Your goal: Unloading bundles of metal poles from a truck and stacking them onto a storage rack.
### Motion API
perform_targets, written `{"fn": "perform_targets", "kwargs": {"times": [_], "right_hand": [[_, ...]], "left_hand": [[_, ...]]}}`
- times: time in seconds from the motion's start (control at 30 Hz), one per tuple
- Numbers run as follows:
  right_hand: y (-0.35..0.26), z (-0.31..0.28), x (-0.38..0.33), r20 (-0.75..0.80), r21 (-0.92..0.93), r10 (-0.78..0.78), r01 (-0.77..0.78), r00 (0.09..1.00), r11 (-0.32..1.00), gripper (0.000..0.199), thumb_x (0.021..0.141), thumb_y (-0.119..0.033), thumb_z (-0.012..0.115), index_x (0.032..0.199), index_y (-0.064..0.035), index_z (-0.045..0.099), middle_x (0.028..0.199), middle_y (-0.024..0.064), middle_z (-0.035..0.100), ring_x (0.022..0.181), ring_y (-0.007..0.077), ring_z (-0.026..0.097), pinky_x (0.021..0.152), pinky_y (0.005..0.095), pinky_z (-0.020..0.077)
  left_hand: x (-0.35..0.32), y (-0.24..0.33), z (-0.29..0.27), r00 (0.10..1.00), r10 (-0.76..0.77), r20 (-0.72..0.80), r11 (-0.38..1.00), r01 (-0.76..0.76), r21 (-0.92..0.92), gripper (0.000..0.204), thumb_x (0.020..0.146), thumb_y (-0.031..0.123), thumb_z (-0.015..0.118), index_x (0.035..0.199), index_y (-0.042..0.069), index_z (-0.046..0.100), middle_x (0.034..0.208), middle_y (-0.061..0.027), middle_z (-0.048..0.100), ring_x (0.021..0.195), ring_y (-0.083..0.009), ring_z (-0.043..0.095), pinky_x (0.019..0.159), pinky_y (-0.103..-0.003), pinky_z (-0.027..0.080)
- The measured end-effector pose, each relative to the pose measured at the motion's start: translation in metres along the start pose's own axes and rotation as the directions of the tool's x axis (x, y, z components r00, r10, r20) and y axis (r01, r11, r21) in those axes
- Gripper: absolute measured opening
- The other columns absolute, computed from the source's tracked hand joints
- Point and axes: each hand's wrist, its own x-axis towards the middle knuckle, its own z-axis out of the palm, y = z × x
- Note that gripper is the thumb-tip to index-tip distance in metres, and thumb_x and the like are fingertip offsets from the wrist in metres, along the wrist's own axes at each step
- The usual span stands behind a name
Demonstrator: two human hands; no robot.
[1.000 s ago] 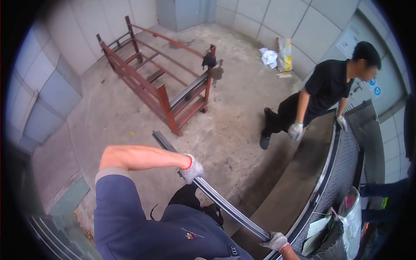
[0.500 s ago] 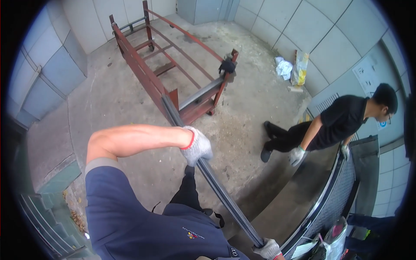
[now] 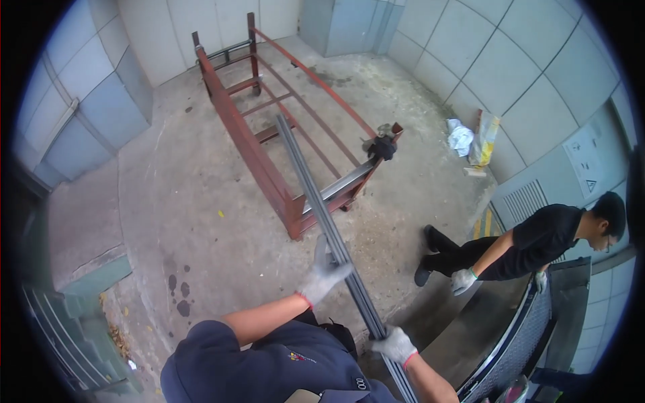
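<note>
Head view: long, ribbed grey metal bars (image 3: 359,287) slant from the lower edge up and leftward to the upper middle of the frame.
Nearest, at lower middle, the right hand (image 3: 395,346) in a whitish knit glove wraps its fingers round the bars; farther up, the left hand (image 3: 324,274), gloved alike, is nearer the far tip, lying against their left side, fingers spread. Beyond, that tip overlaps the rust-red steel rack (image 3: 247,144) at upper middle, both running toward upper left; whether they touch, I cannot tell.
</note>
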Motion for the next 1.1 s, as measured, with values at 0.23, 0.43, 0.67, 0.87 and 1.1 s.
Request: {"fn": "perform_targets", "kwargs": {"times": [0.23, 0.43, 0.67, 0.87, 1.1], "right_hand": [[-0.023, -0.016, 0.076, 0.031, 0.087, 0.089, -0.092, 0.996, 0.992, 0.026, 0.080, -0.021, 0.079, 0.093, -0.0015, 0.067, 0.070, 0.0106, 0.069, 0.058, 0.0175, 0.066, 0.058, 0.0327, 0.0550], [0.011, -0.018, 0.115, 0.061, 0.202, 0.084, -0.095, 0.995, 0.975, 0.032, 0.079, -0.024, 0.080, 0.099, -0.0002, 0.069, 0.071, 0.0095, 0.071, 0.059, 0.0170, 0.067, 0.061, 0.0332, 0.0567], [0.089, -0.018, 0.089, -0.026, -0.016, 0.008, -0.009, 1.000, 1.000, 0.058, 0.073, -0.041, 0.084, 0.112, -0.0007, 0.067, 0.085, 0.0165, 0.075, 0.079, 0.0259, 0.074, 0.074, 0.0377, 0.0578], [0.226, 0.022, -0.039, -0.195, 0.006, 0.230, -0.233, 0.954, 0.972, 0.045, 0.072, -0.033, 0.087, 0.099, -0.0011, 0.072, 0.083, 0.0184, 0.074, 0.078, 0.0206, 0.071, 0.074, 0.0359, 0.0555], [0.229, 0.033, -0.031, -0.226, -0.027, 0.261, -0.274, 0.939, 0.961, 0.044, 0.068, -0.039, 0.083, 0.094, -0.0057, 0.072, 0.083, 0.0195, 0.073, 0.083, 0.0375, 0.073, 0.077, 0.0422, 0.0578]], "left_hand": [[0.061, -0.106, -0.013, 0.903, -0.369, 0.218, 0.780, 0.429, -0.456, 0.034, 0.099, 0.031, 0.070, 0.124, 0.010, 0.061, 0.115, -0.0040, 0.066, 0.105, -0.0204, 0.066, 0.098, -0.042, 0.054], [0.069, -0.138, 0.043, 0.778, -0.605, 0.169, 0.619, 0.593, -0.515, 0.023, 0.096, 0.036, 0.070, 0.100, 0.013, 0.066, 0.097, -0.0066, 0.068, 0.096, -0.0235, 0.068, 0.087, -0.044, 0.056], [0.078, -0.119, 0.066, 0.698, -0.715, 0.039, 0.567, 0.611, -0.552, 0.017, 0.093, 0.033, 0.068, 0.086, 0.018, 0.064, 0.079, -0.0024, 0.062, 0.080, -0.0253, 0.064, 0.087, -0.046, 0.055], [0.071, -0.127, 0.047, 0.677, -0.732, 0.075, 0.545, 0.648, -0.532, 0.026, 0.093, 0.034, 0.070, 0.098, 0.010, 0.065, 0.088, -0.0110, 0.064, 0.090, -0.0310, 0.067, 0.080, -0.053, 0.058], [0.084, 0.028, -0.040, 0.921, 0.341, 0.190, 0.210, -0.272, 0.939, 0.054, 0.081, 0.020, 0.079, 0.131, 0.007, 0.064, 0.120, -0.0184, 0.069, 0.110, -0.0383, 0.067, 0.095, -0.043, 0.054]]}}
